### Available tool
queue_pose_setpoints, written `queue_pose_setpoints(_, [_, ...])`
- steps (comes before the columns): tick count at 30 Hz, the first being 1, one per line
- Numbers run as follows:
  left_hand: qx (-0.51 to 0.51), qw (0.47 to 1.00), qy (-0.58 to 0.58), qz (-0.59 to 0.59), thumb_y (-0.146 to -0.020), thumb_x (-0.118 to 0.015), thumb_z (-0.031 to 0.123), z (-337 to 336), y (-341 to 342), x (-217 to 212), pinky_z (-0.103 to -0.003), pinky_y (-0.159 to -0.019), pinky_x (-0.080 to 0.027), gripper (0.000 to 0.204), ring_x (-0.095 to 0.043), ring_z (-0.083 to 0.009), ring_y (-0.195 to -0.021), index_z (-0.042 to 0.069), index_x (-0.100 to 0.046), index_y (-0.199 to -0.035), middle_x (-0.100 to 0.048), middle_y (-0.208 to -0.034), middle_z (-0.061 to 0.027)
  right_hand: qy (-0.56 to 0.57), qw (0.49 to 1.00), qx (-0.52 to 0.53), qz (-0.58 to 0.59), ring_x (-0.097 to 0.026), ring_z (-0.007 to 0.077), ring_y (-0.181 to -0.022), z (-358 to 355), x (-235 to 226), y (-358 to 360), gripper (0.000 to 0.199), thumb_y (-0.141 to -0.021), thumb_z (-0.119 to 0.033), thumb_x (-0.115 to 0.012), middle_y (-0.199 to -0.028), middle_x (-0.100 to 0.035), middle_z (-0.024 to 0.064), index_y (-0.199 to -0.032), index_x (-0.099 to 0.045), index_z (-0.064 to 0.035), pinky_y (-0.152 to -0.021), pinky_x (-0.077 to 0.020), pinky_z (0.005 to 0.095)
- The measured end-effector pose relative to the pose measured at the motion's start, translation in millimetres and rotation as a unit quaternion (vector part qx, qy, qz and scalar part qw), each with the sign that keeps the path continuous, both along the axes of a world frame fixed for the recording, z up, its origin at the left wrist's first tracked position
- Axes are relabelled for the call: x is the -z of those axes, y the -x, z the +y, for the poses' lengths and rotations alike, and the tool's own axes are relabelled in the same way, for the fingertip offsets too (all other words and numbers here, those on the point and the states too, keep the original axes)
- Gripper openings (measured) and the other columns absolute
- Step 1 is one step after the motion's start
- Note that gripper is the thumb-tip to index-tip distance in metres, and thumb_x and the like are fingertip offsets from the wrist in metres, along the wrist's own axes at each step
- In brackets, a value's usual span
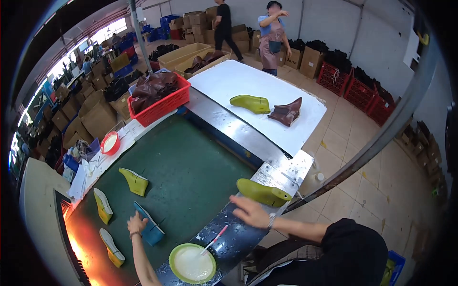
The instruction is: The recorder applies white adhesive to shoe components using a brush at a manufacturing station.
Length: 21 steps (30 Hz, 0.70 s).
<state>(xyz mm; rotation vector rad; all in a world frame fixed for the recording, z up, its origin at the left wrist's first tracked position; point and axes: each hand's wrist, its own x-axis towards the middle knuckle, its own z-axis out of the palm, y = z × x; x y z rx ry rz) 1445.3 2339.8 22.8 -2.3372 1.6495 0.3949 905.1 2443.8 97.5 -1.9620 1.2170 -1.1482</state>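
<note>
fingers of the left hand (137, 225) bent in a narrow curl at the blue shoe last (151, 232), left of and beyond the green bowl (171, 260), firm contact impossible to tell, and those of the right hand (253, 213) spread wide and empty, right of and beyond the bowl: best to settle fingertips evenly on both sides of the last, without tipping it, wrist clear of the orange glow (81, 248) left of the bowl. far beyond the bowl, note a room stacked with cartons (196, 20); nearer, a broad green belt (200, 159); beneath, a dark metal edge (238, 238) spotted white.
</note>
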Motion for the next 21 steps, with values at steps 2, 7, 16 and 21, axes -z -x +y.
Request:
queue_pose_setpoints(2, [0.105,0.982,0.151,0.045,-0.084,-0.077,0.032,-38,57,-88,-0.048,-0.104,-0.048,0.098,-0.056,-0.0466,-0.125,0.01,-0.022,-0.162,-0.057,-0.139,-0.027,-0.012,0.999,0.035,-0.016,-0.066,0.0302,-0.104,4,-37,41,0.037,-0.097,-0.017,-0.066,-0.113,-0.067,0.0147,-0.131,-0.064,-0.0053,-0.092,-0.0524,0.037])
queue_pose_setpoints(7, [0.254,0.784,0.207,0.528,-0.098,-0.06,0.019,-104,346,-356,-0.033,-0.06,-0.058,0.086,-0.067,-0.0173,-0.06,0.02,-0.008,-0.165,-0.069,-0.076,-0.0083,-0.018,0.987,-0.133,0.089,-0.067,0.0271,-0.08,69,-13,130,0.012,-0.093,-0.011,-0.07,-0.091,-0.066,0.0088,-0.104,-0.072,-0.0061,-0.07,-0.054,0.0356])
queue_pose_setpoints(16, [0.332,0.583,0.419,0.612,-0.103,-0.06,0.032,8,623,-485,-0.028,-0.076,-0.059,0.048,-0.072,-0.0159,-0.089,0.007,-0.053,-0.144,-0.073,-0.109,-0.0091,-0.088,0.975,0.206,0.001,-0.062,0.0156,-0.06,259,9,350,0.011,-0.094,-0.015,-0.069,-0.07,-0.065,0.0093,-0.098,-0.077,-0.0072,-0.056,-0.0471,0.0317])
queue_pose_setpoints(21, [0.133,0.516,0.505,0.679,-0.104,-0.045,0.054,136,662,-380,-0.028,-0.091,-0.05,0.07,-0.063,-0.0115,-0.103,0.01,-0.04,-0.157,-0.063,-0.123,-0.0047,-0.127,0.906,0.403,-0.041,-0.05,0.0073,-0.05,302,21,479,0.016,-0.096,-0.017,-0.068,-0.058,-0.061,0.0087,-0.097,-0.078,-0.0036,-0.048,-0.0388,0.0287])
